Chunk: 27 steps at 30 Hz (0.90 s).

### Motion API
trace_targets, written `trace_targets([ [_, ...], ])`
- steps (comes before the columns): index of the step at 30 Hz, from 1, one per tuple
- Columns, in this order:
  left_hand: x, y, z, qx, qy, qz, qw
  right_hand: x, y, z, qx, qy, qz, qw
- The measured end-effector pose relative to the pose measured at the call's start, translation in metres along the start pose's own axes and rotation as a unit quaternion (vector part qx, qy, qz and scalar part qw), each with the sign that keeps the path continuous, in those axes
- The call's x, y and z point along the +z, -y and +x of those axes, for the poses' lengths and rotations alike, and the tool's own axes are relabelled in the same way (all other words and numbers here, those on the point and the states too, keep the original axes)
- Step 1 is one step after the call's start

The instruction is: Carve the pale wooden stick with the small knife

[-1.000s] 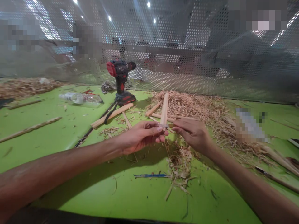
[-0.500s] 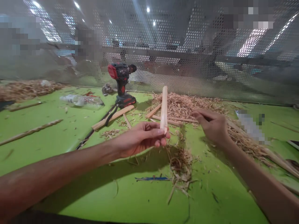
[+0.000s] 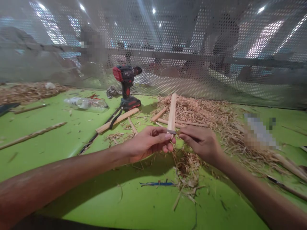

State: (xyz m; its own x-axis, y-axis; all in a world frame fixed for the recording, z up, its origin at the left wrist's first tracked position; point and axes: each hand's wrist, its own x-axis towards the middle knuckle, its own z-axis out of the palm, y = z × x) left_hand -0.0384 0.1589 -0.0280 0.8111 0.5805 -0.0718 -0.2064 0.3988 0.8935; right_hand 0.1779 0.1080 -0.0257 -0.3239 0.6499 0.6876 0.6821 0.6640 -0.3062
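Observation:
In the head view, my left hand pinches the lower end of a pale wooden strip, which stands nearly upright with its top leaning slightly away to the right. My right hand is closed on a small carving knife. Its short grey blade lies across the strip's lower end, close to my left fingertips. Most of the knife's handle is hidden in my fingers. Beneath the hands, curled wood shavings lie on the green table.
A red and black cordless drill stands at the back, beside a flat wood piece. Behind it rises a perforated metal screen. A shavings heap spreads to the right. At left lie a clear plastic bottle and a twisted stick.
My right hand has moved left to the strip, bringing the knife blade against its lower end. The strip has turned to show a broader face, and its top leans more to the right.

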Motion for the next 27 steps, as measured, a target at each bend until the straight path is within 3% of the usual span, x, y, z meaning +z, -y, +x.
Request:
trace_targets([
  [11,0.001,-0.004,-0.005,-0.019,0.029,-0.002,0.999,-0.001,-0.009,-0.002,-0.011,-0.009,0.003,1.0],
  [20,-0.008,0.001,0.003,-0.035,0.014,-0.011,0.999,0.008,-0.019,-0.008,-0.008,0.007,-0.03,1.0],
  [22,-0.008,0.002,0.001,-0.042,0.016,-0.003,0.999,0.004,-0.03,-0.011,0.027,0.013,-0.03,0.999],
  [24,-0.006,0.002,-0.004,-0.068,0.061,0.024,0.996,-0.008,-0.049,-0.016,0.107,-0.013,-0.033,0.994],
  [27,-0.003,0.0,-0.011,-0.097,0.151,0.05,0.983,-0.038,-0.08,-0.019,0.213,-0.151,-0.058,0.964],
])
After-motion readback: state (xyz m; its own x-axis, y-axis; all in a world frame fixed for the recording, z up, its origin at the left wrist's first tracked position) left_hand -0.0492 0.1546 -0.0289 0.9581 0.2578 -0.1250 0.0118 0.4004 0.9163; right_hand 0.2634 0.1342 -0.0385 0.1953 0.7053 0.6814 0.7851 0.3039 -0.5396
